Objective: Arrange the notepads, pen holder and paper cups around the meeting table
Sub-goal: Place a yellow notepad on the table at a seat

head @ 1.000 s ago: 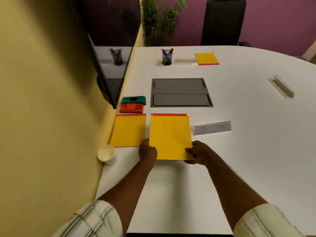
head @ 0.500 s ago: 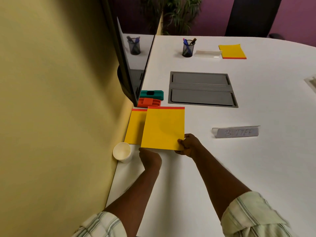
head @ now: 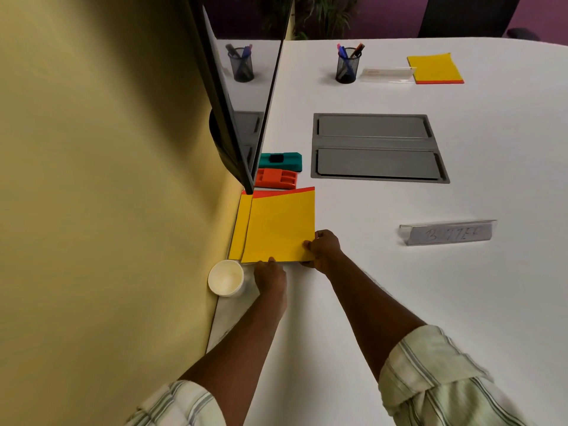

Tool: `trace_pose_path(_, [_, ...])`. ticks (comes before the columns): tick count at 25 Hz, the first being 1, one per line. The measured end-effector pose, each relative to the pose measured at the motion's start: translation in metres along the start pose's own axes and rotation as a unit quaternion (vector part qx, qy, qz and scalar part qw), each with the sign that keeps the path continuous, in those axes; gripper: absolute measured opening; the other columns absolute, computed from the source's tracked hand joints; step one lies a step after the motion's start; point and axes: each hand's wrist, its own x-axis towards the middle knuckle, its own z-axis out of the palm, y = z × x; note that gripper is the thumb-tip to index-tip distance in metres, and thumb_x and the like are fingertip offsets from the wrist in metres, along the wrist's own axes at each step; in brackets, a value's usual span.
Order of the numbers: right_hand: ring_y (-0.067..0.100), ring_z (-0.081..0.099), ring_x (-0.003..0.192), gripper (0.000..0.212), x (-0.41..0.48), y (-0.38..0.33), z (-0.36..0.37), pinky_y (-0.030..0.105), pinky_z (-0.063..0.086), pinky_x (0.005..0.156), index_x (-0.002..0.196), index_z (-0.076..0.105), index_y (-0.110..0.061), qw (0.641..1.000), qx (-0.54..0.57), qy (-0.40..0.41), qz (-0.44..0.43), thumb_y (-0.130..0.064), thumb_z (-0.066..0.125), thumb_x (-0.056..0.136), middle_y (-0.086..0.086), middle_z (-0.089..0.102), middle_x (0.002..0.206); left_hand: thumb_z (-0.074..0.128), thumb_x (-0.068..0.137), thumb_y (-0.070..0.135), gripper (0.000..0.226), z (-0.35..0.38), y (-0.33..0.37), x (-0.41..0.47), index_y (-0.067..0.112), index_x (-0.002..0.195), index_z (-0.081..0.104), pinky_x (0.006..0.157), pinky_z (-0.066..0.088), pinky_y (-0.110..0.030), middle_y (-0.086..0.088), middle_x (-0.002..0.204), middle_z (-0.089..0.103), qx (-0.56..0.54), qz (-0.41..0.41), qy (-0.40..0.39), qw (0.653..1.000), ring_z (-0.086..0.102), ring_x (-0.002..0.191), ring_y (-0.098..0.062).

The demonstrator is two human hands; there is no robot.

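My right hand [head: 322, 249] grips the near right corner of a yellow notepad [head: 278, 227] with a red top strip. This pad lies tilted over a second yellow notepad [head: 239, 232] by the wall and covers most of it. My left hand [head: 270, 276] touches the held pad's near edge with its fingertips. A white paper cup [head: 226, 278] stands upright just left of that hand, against the wall. A third yellow notepad [head: 435, 69] lies far across the table. A black mesh pen holder [head: 347, 66] with several pens stands to its left.
The white table [head: 399, 287] has a grey recessed panel [head: 376, 147]. A green block [head: 281, 161] and an orange block [head: 276, 178] lie by a wall screen [head: 233, 96]. Clear name stands sit at right [head: 447, 233] and far [head: 387, 74]. Yellow wall at left.
The held notepad moved left and now overlaps the notepad by the wall far more. My left hand slid to the pad's near edge; the view shifted left.
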Motion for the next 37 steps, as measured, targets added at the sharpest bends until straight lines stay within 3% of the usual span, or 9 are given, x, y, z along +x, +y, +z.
trace_pose_path(1, [0.040, 0.048, 0.109, 0.023, 0.003, 0.002, 0.004, 0.058, 0.051, 0.077, 0.106, 0.050, -0.007, 1.000, -0.016, 0.014, -0.012, 0.007, 0.056, 0.089, 0.020, 0.049, 0.121, 0.029, 0.100, 0.036, 0.045, -0.004, -0.002, 0.005, 0.018, 0.141, 0.033, 0.099, 0.042, -0.023, -0.007, 0.146, 0.040, 0.214, 0.102, 0.006, 0.972, 0.051, 0.116, -0.009])
trace_pose_path(2, [0.038, 0.051, 0.106, 0.022, 0.005, 0.003, 0.006, 0.056, 0.053, 0.077, 0.102, 0.051, -0.009, 0.998, -0.039, 0.032, -0.024, 0.004, 0.060, 0.087, 0.019, 0.052, 0.119, 0.040, 0.100, 0.023, 0.046, -0.005, -0.001, 0.002, 0.015, 0.144, 0.030, 0.105, 0.036, -0.028, -0.006, 0.149, 0.036, 0.430, 0.232, 0.000, 0.872, 0.042, 0.131, -0.015])
trace_pose_path(4, [0.036, 0.057, 0.105, 0.019, 0.007, 0.006, 0.011, 0.050, 0.055, 0.080, 0.100, 0.055, -0.007, 0.990, -0.110, 0.067, -0.060, -0.001, 0.065, 0.084, 0.017, 0.058, 0.114, 0.049, 0.096, 0.011, 0.049, -0.006, -0.004, 0.006, 0.011, 0.142, 0.033, 0.108, 0.032, -0.030, -0.007, 0.148, 0.038, 0.487, 0.278, -0.016, 0.828, 0.035, 0.137, -0.022])
trace_pose_path(6, [0.033, 0.059, 0.103, 0.021, 0.006, 0.010, 0.014, 0.037, 0.052, 0.080, 0.105, 0.059, -0.001, 0.971, -0.199, 0.087, -0.102, -0.003, 0.062, 0.084, 0.017, 0.061, 0.111, 0.048, 0.096, 0.011, 0.044, -0.005, -0.001, 0.006, 0.010, 0.139, 0.038, 0.105, 0.035, -0.029, -0.008, 0.143, 0.044, 0.452, 0.236, 0.022, 0.860, 0.042, 0.132, -0.021])
trace_pose_path(9, [0.032, 0.058, 0.103, 0.025, 0.008, 0.014, 0.019, 0.036, 0.049, 0.079, 0.109, 0.059, 0.005, 0.948, -0.269, 0.088, -0.143, 0.000, 0.055, 0.085, 0.019, 0.061, 0.112, 0.037, 0.099, 0.017, 0.034, 0.006, -0.004, 0.010, 0.006, 0.129, 0.049, 0.071, 0.048, -0.020, -0.012, 0.127, 0.057, -0.053, 0.035, -0.002, 0.998, 0.057, 0.089, -0.011])
trace_pose_path(12, [0.033, 0.057, 0.103, 0.023, 0.012, 0.018, 0.023, 0.032, 0.044, 0.078, 0.108, 0.060, 0.006, 0.930, -0.315, 0.086, -0.166, 0.000, 0.054, 0.086, 0.020, 0.061, 0.113, 0.037, 0.096, 0.013, 0.032, 0.004, -0.005, 0.007, -0.001, 0.120, 0.053, 0.067, 0.043, -0.028, -0.012, 0.102, 0.054, -0.050, 0.043, -0.026, 0.997, 0.051, 0.082, -0.020])
trace_pose_path(21, [0.036, 0.055, 0.100, 0.011, 0.017, 0.030, 0.037, 0.026, 0.028, 0.068, 0.091, 0.057, -0.001, 0.908, -0.364, 0.080, -0.192, 0.003, 0.049, 0.084, 0.025, 0.058, 0.106, 0.043, 0.097, 0.013, 0.029, 0.003, -0.006, 0.021, -0.007, 0.116, 0.053, 0.095, 0.045, -0.047, -0.027, 0.120, 0.058, 0.022, 0.100, -0.002, 0.995, 0.055, 0.110, -0.041])
trace_pose_path(28, [0.035, 0.042, 0.118, 0.027, 0.011, 0.029, 0.040, 0.043, 0.041, 0.095, 0.119, 0.052, -0.004, 0.897, -0.403, 0.097, -0.154, -0.004, 0.048, 0.092, 0.017, 0.042, 0.124, 0.043, 0.098, 0.017, 0.034, 0.007, -0.004, 0.023, -0.010, 0.116, 0.056, 0.094, 0.047, -0.045, -0.026, 0.118, 0.060, 0.044, 0.094, -0.014, 0.995, 0.058, 0.108, -0.039])
trace_pose_path(37, [0.034, 0.051, 0.101, 0.028, 0.000, 0.045, 0.030, 0.034, 0.042, 0.073, 0.097, 0.053, 0.001, 0.916, -0.359, 0.059, -0.169, -0.020, 0.067, 0.085, 0.019, 0.051, 0.108, 0.044, 0.098, 0.016, 0.038, 0.013, 0.002, 0.009, -0.008, 0.127, 0.046, 0.101, 0.045, -0.048, -0.026, 0.126, 0.055, -0.048, 0.053, -0.088, 0.994, 0.055, 0.115, -0.038])
